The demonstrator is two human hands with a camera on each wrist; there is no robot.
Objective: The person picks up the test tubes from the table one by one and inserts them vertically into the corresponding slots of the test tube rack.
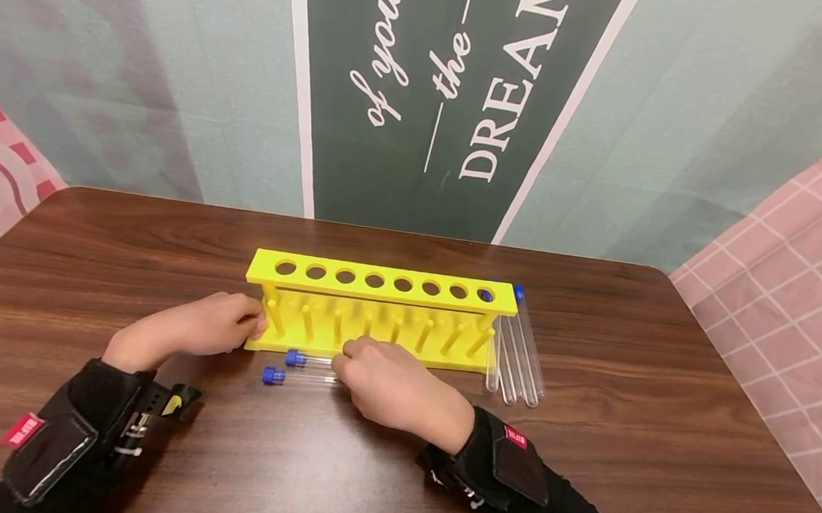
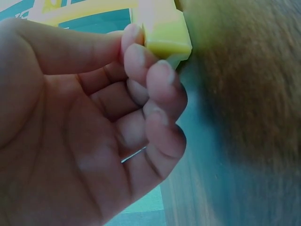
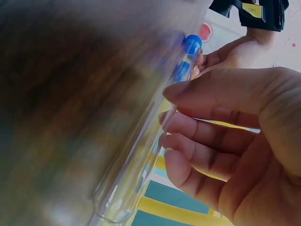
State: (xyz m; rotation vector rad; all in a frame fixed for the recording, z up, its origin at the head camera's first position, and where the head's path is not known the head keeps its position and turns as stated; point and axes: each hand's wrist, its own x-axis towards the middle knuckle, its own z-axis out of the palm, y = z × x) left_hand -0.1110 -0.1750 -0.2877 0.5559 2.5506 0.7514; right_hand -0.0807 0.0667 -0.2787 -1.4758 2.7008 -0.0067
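Observation:
A yellow test tube rack [image 1: 389, 283] stands on the table, a row of round holes along its top bar and upright pegs below. At its left end, my left hand [image 1: 212, 323] grips the edge; in the left wrist view the thumb and forefinger meet at the yellow corner [image 2: 168, 44]. Two clear test tubes with blue caps [image 1: 295, 358] lie flat before the rack, caps to the left. My right hand [image 1: 392, 381] covers their other ends. Seen from the right wrist, its thumb and curled fingers pinch a test tube [image 3: 136, 162].
Several more blue-capped test tubes [image 1: 528, 350] lie side by side at the rack's right end, partly behind it. The brown wooden table [image 1: 627, 427] reaches back to a hanging cloth [image 1: 236, 120] with lettering.

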